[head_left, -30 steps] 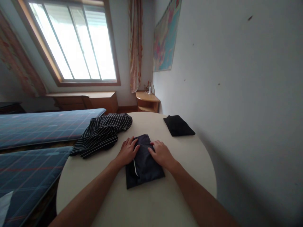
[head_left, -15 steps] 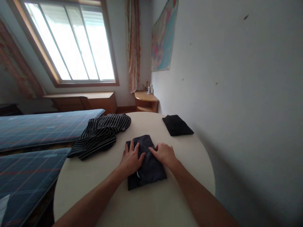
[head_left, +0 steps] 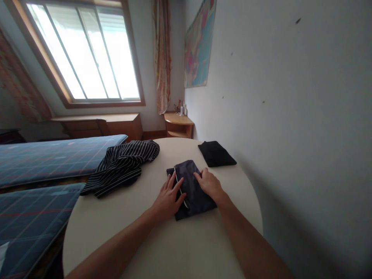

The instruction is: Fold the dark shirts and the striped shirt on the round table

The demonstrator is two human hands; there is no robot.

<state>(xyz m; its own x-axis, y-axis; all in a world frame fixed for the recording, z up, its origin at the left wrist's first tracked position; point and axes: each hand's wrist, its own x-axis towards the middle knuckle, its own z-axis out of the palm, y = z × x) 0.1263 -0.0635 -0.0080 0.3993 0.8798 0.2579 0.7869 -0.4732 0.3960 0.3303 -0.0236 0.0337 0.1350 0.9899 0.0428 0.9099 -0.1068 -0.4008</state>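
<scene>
A folded dark navy garment (head_left: 188, 176) with a thin white stripe along its left part lies on the round cream table (head_left: 95, 221). My left hand (head_left: 167, 199) rests on its left side with fingers spread, partly over the stripe. At the right edge, my right hand (head_left: 211, 186) has its thumb on top and its fingers curled around the side of the cloth, gripping it. Farther back on the right lies a flat, folded black cloth (head_left: 217, 154). A crumpled black garment with white stripes (head_left: 122, 166) is at the table's left edge.
Blue plaid mattresses (head_left: 58, 159) are to the left, with the striped garment reaching close to them. A white wall (head_left: 290, 135) runs along the right. Beyond the table stand a wooden corner shelf (head_left: 178, 119) and a low desk (head_left: 122, 120) under the window.
The folded navy garment has shifted right and slightly away from me, with both hands moving along on it. More of its white stripe shows now.
</scene>
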